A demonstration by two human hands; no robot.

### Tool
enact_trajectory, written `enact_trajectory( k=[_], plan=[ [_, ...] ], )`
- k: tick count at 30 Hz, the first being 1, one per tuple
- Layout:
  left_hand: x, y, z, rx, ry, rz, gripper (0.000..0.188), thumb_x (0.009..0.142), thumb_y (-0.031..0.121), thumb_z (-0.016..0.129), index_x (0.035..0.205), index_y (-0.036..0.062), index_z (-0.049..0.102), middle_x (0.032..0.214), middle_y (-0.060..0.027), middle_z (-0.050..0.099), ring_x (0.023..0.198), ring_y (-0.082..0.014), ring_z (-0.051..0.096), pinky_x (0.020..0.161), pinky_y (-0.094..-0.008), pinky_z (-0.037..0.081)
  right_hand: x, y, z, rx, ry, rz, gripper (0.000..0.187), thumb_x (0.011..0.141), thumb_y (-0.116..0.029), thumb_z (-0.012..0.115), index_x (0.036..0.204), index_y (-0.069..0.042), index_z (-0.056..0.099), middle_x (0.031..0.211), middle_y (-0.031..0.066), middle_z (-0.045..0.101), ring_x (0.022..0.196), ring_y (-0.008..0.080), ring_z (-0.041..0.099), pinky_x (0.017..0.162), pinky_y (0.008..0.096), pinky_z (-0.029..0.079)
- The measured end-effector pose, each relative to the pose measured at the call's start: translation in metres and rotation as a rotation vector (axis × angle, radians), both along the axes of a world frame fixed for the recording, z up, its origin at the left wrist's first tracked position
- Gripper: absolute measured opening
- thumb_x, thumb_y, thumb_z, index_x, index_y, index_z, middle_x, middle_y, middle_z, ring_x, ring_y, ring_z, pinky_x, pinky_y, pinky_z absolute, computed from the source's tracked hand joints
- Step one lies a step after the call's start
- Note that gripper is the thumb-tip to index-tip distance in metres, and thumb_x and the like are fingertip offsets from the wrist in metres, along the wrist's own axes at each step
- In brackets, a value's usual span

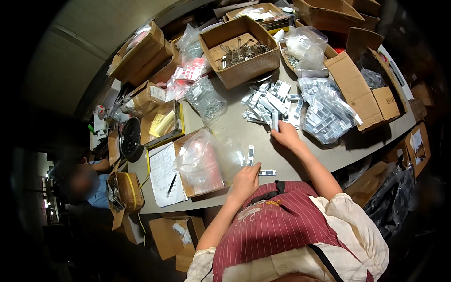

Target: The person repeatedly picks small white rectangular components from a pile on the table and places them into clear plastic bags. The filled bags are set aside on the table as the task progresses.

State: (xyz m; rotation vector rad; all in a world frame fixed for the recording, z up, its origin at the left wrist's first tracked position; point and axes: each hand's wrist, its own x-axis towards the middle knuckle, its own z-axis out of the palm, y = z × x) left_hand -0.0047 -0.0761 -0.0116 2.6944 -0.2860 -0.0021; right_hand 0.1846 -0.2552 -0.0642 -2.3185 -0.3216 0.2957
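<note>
My right hand [286,135] pinches a narrow pale strip-shaped piece [275,120] at the near edge of a loose pile. That pile [268,101] holds several similar white and grey pieces, lying across one another. Close to the table's front edge, the fingers of my left hand [246,181] are drawn together; whatever is between them is hidden. Just beyond these fingers lies one flat piece with dark windows [251,154], pointing away from me. Another such piece [268,173] lies crosswise to the right of my left hand.
A clear bag of similar pieces [327,117] lies right of the pile. An open carton of metal parts [244,70] stands behind. On the left are a plastic-lined box [199,164], written paper [159,181] and a pen [172,185]. Another person [96,188] is at far left.
</note>
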Motion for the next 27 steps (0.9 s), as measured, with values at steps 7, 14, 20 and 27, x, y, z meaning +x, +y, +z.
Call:
enact_trajectory(
  k=[7, 14, 20, 27],
  plan=[
    [0.009, -0.01, 0.008, -0.576, -0.014, 0.198, 0.028, 0.094, 0.009, 0.063, 0.12, -0.0008, 0.063, 0.096, -0.0123, 0.071, 0.089, -0.0247, 0.067, 0.078, -0.0354, 0.053, -0.064, -0.043, 0.019, 0.914, 0.796, 0.275, 0.028, 0.1, -0.025, 0.062, 0.12, -0.006, 0.06, 0.096, 0.0049, 0.069, 0.077, 0.0125, 0.066, 0.069, 0.0274, 0.05],
    [0.052, -0.027, 0.043, -1.287, 0.419, 0.326, 0.03, 0.094, 0.011, 0.069, 0.12, -0.001, 0.063, 0.096, -0.0068, 0.066, 0.085, -0.0094, 0.062, 0.071, -0.0222, 0.05, -0.089, -0.048, 0.041, 0.75, 0.924, 0.557, 0.035, 0.103, -0.032, 0.055, 0.119, -0.001, 0.059, 0.098, 0.009, 0.069, 0.086, 0.0158, 0.066, 0.076, 0.0293, 0.052],
    [0.057, -0.026, 0.034, -1.424, 0.323, 0.466, 0.021, 0.092, 0.006, 0.071, 0.109, -0.0039, 0.063, 0.09, -0.0075, 0.067, 0.071, -0.0087, 0.062, 0.065, -0.0213, 0.053, -0.101, -0.032, 0.068, 1.027, 1.016, 0.23, 0.038, 0.103, -0.037, 0.053, 0.119, -0.003, 0.057, 0.08, 0.0049, 0.065, 0.07, 0.0132, 0.062, 0.063, 0.0267, 0.051],
    [0.047, -0.029, 0.021, -1.335, 0.174, 0.442, 0.02, 0.088, 0.007, 0.074, 0.102, 0.0039, 0.059, 0.097, -0.0054, 0.063, 0.089, -0.0116, 0.062, 0.066, -0.0252, 0.055, -0.105, -0.02, 0.064, 1.065, 0.953, -0.024, 0.034, 0.102, -0.034, 0.052, 0.087, -0.005, 0.06, 0.051, 0.0001, 0.047, 0.043, 0.0096, 0.04, 0.045, 0.0256, 0.031]
  ],
)
